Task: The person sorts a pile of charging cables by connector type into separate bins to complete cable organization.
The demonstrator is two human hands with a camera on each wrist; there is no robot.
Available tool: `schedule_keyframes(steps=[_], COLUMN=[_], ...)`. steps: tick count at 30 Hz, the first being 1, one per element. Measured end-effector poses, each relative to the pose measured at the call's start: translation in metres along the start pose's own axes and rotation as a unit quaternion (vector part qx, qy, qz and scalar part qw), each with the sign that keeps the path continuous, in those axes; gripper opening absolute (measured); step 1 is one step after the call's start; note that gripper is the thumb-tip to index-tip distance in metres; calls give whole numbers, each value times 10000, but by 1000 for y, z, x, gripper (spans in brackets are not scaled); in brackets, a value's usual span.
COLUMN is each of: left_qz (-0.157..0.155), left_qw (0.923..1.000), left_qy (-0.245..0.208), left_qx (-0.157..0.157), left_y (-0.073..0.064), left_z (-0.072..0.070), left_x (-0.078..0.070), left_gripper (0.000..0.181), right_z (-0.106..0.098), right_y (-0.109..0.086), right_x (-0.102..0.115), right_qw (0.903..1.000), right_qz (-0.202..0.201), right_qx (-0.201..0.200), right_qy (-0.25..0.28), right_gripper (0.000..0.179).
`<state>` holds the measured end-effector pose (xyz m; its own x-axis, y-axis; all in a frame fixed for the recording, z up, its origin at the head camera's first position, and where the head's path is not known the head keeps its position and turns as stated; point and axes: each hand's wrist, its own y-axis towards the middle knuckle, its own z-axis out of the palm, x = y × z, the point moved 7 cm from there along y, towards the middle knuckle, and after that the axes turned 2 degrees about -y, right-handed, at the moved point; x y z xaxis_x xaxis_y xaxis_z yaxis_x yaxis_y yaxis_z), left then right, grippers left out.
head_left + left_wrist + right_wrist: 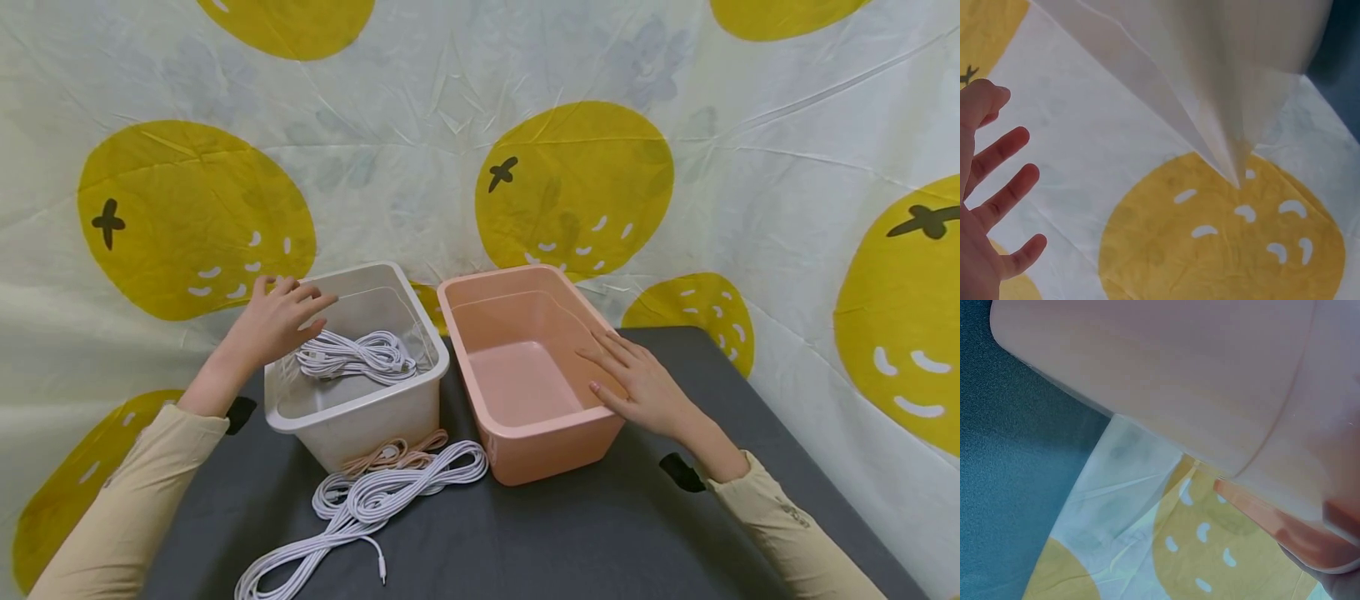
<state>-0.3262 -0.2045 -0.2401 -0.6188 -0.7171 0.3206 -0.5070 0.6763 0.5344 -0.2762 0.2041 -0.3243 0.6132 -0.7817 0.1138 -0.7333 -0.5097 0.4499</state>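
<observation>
Pale cloth (420, 183) printed with big yellow fruit hangs behind a dark grey table (600, 542). On it a white bin (367, 427) and a pink bin (555, 454) stand side by side. The left hand (277, 321) grasps nothing; it hangs by the white bin's left rim, fingers spread, apart from the wall. The right hand (645, 387) rests on the pink bin's right rim, fingers laid straight inside, without clenching. A coiled bundle of white cable (352, 357) lies in the white bin; more white cord (375, 500) and a pink cord (397, 454) lie in front. Steadying the bins seems the step in hand: light, even pressure should serve, since leaning on one rim could tip a bin, and any slide forward might trap the cords.
</observation>
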Motion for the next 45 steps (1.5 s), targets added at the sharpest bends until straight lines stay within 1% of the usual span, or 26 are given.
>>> schedule_keyframes(steps=[4, 9, 10, 13, 14, 15, 17, 18, 19, 22, 25, 26, 27, 29, 33, 35, 38, 42, 45], left_qz=[163, 272, 293, 350, 353, 364, 358, 365, 384, 563, 757, 810, 848, 895, 982, 975, 965, 996, 1043], left_qw=[9997, 9993, 9992, 9989, 9989, 9988, 9987, 9985, 9984, 9966, 9942, 9934, 9927, 9920, 9901, 9903, 9916, 9932, 9933], left_qy=[18, 6, -20, -137, -182, -219, -287, -314, -333, -371, -316, -243, -182, -78, -83, -68, 3, -7, -36], left_qx=[-169, -265, -283, -269, -258, -245, -219, -241, -257, -466, -701, -778, -835, -884, -1003, -983, -858, -608, -504], left_y=[-6, -14, -15, -20, -21, -23, -26, -27, -28, -30, -30, -30, -31, -31, -33, -34, -37, -41, -43], left_z=[-5, -9, -10, -11, -12, -12, -12, -13, -14, -19, -25, -26, -27, -29, -33, -34, -34, -29, -25], left_x=[-11, -27, -30, -40, -43, -47, -53, -56, -59, -69, -81, -85, -88, -95, -109, -115, -124, -138, -150], left_gripper=[42, 43, 42, 29, 28, 33, 50, 53, 54, 49, 43, 49, 48, 47, 43, 41, 43, 46, 46], right_z=[0, 0, 0, 0, 1, 1, 1, 1, 1, 1, 0, 0, 0, 0, 1, 1, 1, 1, 1], right_y=[0, 0, 0, 0, 0, 0, 0, 0, 0, 0, 0, 0, 0, 0, 0, 0, 0, 0, 1], right_x=[-1, 0, 0, 0, 0, 0, 0, 0, 0, 0, 0, 0, 0, 0, 0, 0, -1, -1, -1], right_qw=[10000, 10000, 10000, 10000, 10000, 10000, 10000, 10000, 10000, 10000, 10000, 10000, 10000, 10000, 10000, 10000, 10000, 10000, 10000], right_qz=[-38, -34, -39, -62, -67, -74, -73, -71, -68, -60, -48, -48, -46, -44, -21, 3, 25, -3, -31], right_qx=[-31, -34, -37, -45, -46, -50, -45, -44, -45, -50, -48, -45, -42, -40, -35, -19, 0, -18, -48], right_qy=[-14, -23, -26, -26, -20, -21, -3, 4, 1, -15, -23, -21, -19, -8, -2, -5, -4, 6, -4], right_gripper=[50, 51, 51, 51, 51, 51, 50, 50, 50, 50, 51, 50, 50, 50, 50, 50, 50, 50, 51])
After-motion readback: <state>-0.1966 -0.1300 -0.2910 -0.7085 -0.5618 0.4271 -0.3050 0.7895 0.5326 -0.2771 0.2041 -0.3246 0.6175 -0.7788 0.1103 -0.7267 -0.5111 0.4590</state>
